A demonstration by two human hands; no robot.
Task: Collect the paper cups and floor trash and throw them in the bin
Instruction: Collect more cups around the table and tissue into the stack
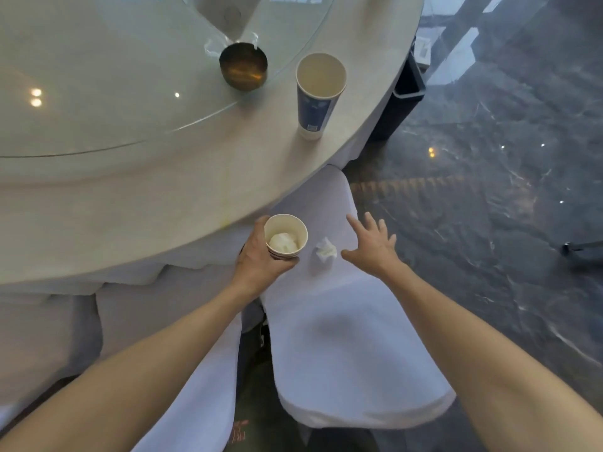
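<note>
My left hand (257, 256) grips a stack of paper cups (287, 234) just off the table edge, with a crumpled white tissue inside the top cup. A second crumpled tissue (325, 251) lies on the white-covered chair seat (342, 337). My right hand (372, 244) hovers open, fingers spread, just to the right of that tissue and not touching it. A tall blue-and-white paper cup (316, 99) stands upright and empty near the table's edge.
The round table (130, 197) has a glass turntable (98, 93) carrying a dark metal bowl (243, 66). A dark bin-like container (404, 102) stands on the marble floor (489, 223) behind the table. Another covered chair (49, 337) sits at the left.
</note>
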